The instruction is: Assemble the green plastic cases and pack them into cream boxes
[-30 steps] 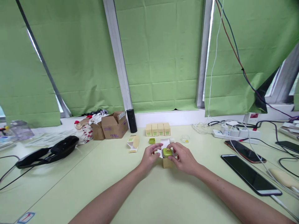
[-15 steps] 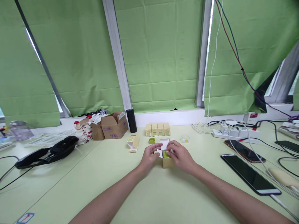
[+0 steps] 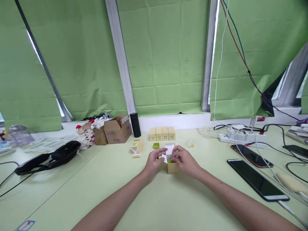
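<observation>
A small tan cardboard box [image 3: 172, 168] stands open on the table between my hands, its white inner flaps raised. My left hand [image 3: 154, 160] is at the box's left side, with thumb and curled fingers around a white flap [image 3: 164, 157]. Over the opening, my right hand [image 3: 183, 160] has its fingertips pinched together on a small green case [image 3: 169, 161], mostly hidden inside the box. Beyond the hands sits another small green container [image 3: 156, 145]. An opened tan carton [image 3: 137, 148] lies to the left, and a clear plastic piece with yellow bits [image 3: 190, 143] to the right.
A row of several small tan boxes [image 3: 162, 133] stands at the back, near a black cylinder [image 3: 135, 124] and a brown carton [image 3: 118, 130]. A black strapped device [image 3: 53, 157] lies left. On the right are phones [image 3: 257, 179], a power strip [image 3: 243, 138] and cables.
The green case has sunk lower into the box, and less of it shows. My right fingertips have moved slightly down with it. The left hand stays by the flap.
</observation>
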Demonstrator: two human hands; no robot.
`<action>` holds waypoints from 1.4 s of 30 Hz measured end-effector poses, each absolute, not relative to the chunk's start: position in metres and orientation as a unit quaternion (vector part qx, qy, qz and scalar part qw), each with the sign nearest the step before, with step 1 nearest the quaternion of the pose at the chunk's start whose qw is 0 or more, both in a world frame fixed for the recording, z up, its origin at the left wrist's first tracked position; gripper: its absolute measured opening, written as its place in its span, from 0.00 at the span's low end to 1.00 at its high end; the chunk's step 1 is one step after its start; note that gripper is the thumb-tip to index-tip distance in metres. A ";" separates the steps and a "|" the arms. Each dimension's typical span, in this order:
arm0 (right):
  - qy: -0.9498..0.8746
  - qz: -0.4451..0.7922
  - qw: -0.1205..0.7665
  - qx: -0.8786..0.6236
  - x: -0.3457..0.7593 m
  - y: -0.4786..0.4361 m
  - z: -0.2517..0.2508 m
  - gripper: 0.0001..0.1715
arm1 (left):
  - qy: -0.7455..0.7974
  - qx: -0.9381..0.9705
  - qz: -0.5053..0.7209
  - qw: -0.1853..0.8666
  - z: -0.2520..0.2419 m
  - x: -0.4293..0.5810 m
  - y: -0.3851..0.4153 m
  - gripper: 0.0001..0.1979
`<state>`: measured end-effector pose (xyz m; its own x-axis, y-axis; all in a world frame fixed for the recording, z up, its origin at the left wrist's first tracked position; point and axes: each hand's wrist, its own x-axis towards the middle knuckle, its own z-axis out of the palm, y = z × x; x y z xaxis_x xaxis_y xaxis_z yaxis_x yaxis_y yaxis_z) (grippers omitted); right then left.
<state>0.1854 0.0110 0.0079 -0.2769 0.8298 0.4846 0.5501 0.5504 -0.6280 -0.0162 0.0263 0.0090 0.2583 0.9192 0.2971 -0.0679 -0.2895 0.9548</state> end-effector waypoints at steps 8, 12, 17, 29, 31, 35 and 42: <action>-0.743 0.180 0.512 -0.392 0.195 0.014 -0.001 0.15 | 0.340 0.611 0.506 0.506 0.011 -0.015 0.025 0.21; -0.703 0.188 0.559 -0.398 0.200 0.017 -0.005 0.16 | 0.335 0.603 0.516 0.508 0.011 -0.013 0.026 0.19; -0.649 0.226 0.583 -0.434 0.201 0.023 -0.010 0.14 | 0.330 0.608 0.509 0.512 0.010 -0.012 0.028 0.19; -0.561 0.309 0.599 -0.481 0.199 0.030 -0.019 0.20 | 0.342 0.652 0.467 0.490 0.002 -0.006 0.024 0.25; -0.561 0.314 0.596 -0.482 0.198 0.030 -0.019 0.20 | 0.343 0.658 0.455 0.493 0.002 -0.006 0.024 0.26; -0.564 0.303 0.600 -0.480 0.197 0.030 -0.021 0.20 | 0.339 0.655 0.446 0.507 0.002 -0.005 0.023 0.27; -0.570 0.296 0.600 -0.477 0.197 0.030 -0.023 0.20 | 0.343 0.658 0.443 0.503 0.001 -0.004 0.025 0.25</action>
